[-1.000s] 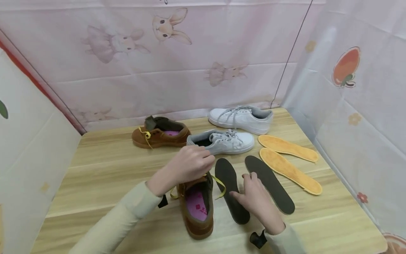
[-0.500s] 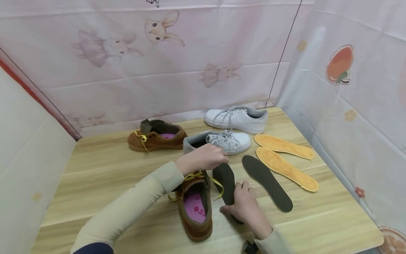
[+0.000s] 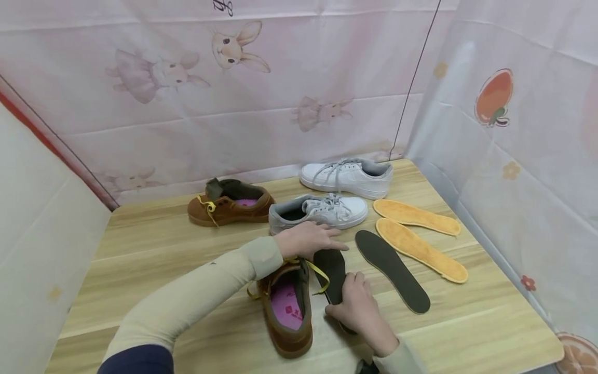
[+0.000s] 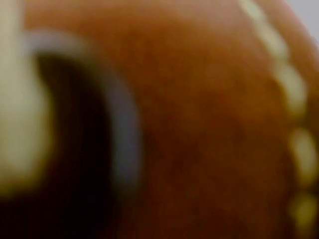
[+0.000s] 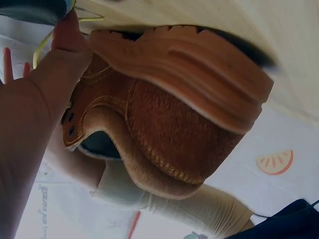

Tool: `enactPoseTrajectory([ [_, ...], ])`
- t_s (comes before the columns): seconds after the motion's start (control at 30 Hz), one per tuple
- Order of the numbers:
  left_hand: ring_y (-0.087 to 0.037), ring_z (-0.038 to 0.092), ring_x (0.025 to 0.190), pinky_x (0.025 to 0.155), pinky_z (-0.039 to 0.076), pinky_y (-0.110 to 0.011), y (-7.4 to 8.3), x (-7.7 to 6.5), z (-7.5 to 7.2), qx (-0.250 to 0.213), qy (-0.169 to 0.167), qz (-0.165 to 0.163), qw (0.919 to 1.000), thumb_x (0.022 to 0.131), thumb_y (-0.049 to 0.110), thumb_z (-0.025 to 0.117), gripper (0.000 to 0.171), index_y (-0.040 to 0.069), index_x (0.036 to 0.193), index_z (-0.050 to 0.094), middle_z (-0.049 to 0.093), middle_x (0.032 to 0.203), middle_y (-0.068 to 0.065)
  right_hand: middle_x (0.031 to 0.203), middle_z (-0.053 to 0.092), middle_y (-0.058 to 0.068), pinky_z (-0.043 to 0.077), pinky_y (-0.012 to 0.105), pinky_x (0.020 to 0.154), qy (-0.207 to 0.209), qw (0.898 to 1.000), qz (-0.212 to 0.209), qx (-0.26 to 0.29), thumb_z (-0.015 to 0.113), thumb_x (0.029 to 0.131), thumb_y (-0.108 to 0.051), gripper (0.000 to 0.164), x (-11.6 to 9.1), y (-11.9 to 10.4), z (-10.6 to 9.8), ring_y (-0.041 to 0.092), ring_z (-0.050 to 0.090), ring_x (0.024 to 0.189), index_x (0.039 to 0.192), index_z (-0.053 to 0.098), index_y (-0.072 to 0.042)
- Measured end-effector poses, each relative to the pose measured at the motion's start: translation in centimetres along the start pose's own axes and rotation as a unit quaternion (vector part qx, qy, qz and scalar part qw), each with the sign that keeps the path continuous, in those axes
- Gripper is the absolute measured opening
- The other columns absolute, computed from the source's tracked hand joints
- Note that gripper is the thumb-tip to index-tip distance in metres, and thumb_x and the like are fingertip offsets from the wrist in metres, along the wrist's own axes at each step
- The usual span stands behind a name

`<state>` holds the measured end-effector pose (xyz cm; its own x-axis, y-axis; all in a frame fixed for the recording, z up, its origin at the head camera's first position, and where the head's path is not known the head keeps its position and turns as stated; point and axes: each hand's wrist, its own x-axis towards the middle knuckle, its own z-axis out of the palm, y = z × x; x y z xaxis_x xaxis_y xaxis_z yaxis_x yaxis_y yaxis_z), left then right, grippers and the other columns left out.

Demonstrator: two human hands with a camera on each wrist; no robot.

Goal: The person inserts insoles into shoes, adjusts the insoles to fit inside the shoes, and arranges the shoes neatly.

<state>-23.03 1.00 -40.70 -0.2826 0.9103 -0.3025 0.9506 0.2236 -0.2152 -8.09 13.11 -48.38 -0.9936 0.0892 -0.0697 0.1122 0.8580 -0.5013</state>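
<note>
Head view, dark insole [image 3: 330, 272]: The slim, sole-shaped piece is showing a smooth, matte, near-black upper face; the left hand [image 3: 310, 240] is covering its far tip.
Location: The insole is lying between the brown shoe [image 3: 306, 317] and the second dark insole [image 3: 394, 272], over the wooden table [image 3: 490, 322].
Right-hand grip: The right hand [image 3: 362, 309] is pinching the insole across its width, fingers curling at the right edge, thumb bearing on the left.
Grip position: The right hand is holding the near half; most of the visible face is extending beyond the fingers.
Left-hand state: The fingers are reaching out nearly straight over the far end, gripping nothing visible; contact with the insole cannot be told.
Long axis: It is running away from the person, leaning slightly left, roughly parallel to the brown shoe.
Far end: It is pointing toward the nearer white shoe [image 3: 327, 211].
</note>
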Motion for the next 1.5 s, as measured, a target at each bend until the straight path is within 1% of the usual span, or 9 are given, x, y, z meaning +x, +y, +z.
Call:
enactPoseTrajectory([
  [0.17,-0.026,0.031,0.136,0.100,0.039,-0.042,0.1,-0.3,-0.1,0.008,0.000,0.007,0.9999,0.076,0.036,0.077,0.088,0.035,0.147,0.026,0.027,0.153,-0.003,0.096,0.044,0.015,0.047,0.044,0.070,-0.003,1.000,0.002,0.029,0.083,0.055,-0.032,0.078,-0.3,0.0,-0.8,0.030,0.048,0.087,0.111,0.048,0.010],
  [0.3,-0.026,0.030,0.137,0.099,0.040,-0.042,0.1,-0.4,-0.2,0.015,0.006,0.012,0.9998,0.075,0.037,0.078,0.092,0.035,0.148,0.022,0.026,0.153,-0.003,0.098,0.044,0.014,0.047,0.044,0.069,-0.002,1.000,0.001,0.030,0.081,0.056,-0.031,0.079,-0.7,-0.4,-1.6,0.029,0.049,0.089,0.115,0.048,0.009],
  [0.53,-0.025,0.031,0.137,0.099,0.040,-0.041,0.0,-0.7,0.0,0.015,0.029,0.017,0.9993,0.073,0.028,0.081,0.098,0.029,0.150,0.020,0.029,0.152,-0.003,0.102,0.046,0.014,0.047,0.042,0.068,-0.006,1.000,0.001,0.026,0.081,0.057,-0.031,0.080,-1.0,-1.3,-2.6,0.027,0.049,0.089,0.119,0.048,0.007],
  [0.7,-0.024,0.029,0.138,0.101,0.038,-0.040,-0.1,-0.8,0.1,0.010,0.038,0.023,0.9990,0.072,0.027,0.082,0.097,0.028,0.149,0.023,0.029,0.152,-0.002,0.101,0.047,0.011,0.046,0.041,0.068,0.001,1.000,0.000,0.030,0.080,0.055,-0.030,0.079,-1.2,-1.8,-3.3,0.026,0.050,0.088,0.119,0.049,0.004],
  [0.87,-0.024,0.028,0.138,0.101,0.038,-0.041,-0.2,-0.9,0.2,0.000,0.025,0.026,0.9993,0.071,0.032,0.082,0.092,0.028,0.147,0.030,0.030,0.151,-0.002,0.102,0.048,0.010,0.046,0.040,0.071,0.018,0.999,-0.013,0.029,0.080,0.055,-0.029,0.077,-1.3,-2.2,-3.7,0.025,0.050,0.089,0.118,0.050,0.003],
  [1.1,-0.022,0.030,0.137,0.105,0.033,-0.043,-0.5,-0.9,0.1,-0.008,0.027,0.036,0.9990,0.066,0.039,0.084,0.089,0.028,0.142,0.038,0.042,0.144,0.003,0.101,0.051,0.011,0.045,0.041,0.076,0.045,0.998,-0.033,0.030,0.080,0.057,-0.030,0.073,-1.5,-2.6,-4.5,0.024,0.051,0.087,0.116,0.051,0.003],
  [1.23,-0.020,0.036,0.133,0.106,0.032,-0.041,-0.9,-1.0,-0.6,-0.017,0.042,0.039,0.9982,0.065,0.038,0.085,0.087,0.028,0.140,0.042,0.046,0.140,0.003,0.101,0.050,0.011,0.045,0.040,0.073,0.051,0.998,-0.035,0.022,0.078,0.059,-0.032,0.073,-1.6,-2.8,-5.0,0.023,0.051,0.084,0.117,0.051,0.004],
  [1.33,-0.018,0.042,0.127,0.103,0.036,-0.038,-1.1,-1.4,-1.6,-0.033,0.059,0.038,0.9970,0.064,0.033,0.086,0.085,0.028,0.138,0.044,0.048,0.135,0.002,0.102,0.049,0.012,0.045,0.040,0.070,0.062,0.997,-0.037,0.013,0.076,0.060,-0.033,0.074,-1.7,-2.9,-5.4,0.024,0.050,0.085,0.118,0.050,0.005],
  [1.5,-0.017,0.049,0.116,0.094,0.043,-0.035,-1.5,-2.2,-3.8,-0.076,0.083,0.037,0.9929,0.061,0.022,0.087,0.083,0.026,0.133,0.047,0.050,0.128,0.000,0.101,0.049,0.015,0.045,0.042,0.071,0.107,0.992,-0.063,-0.031,0.074,0.057,-0.033,0.077,-1.6,-3.0,-5.8,0.030,0.048,0.090,0.118,0.048,0.007],
])
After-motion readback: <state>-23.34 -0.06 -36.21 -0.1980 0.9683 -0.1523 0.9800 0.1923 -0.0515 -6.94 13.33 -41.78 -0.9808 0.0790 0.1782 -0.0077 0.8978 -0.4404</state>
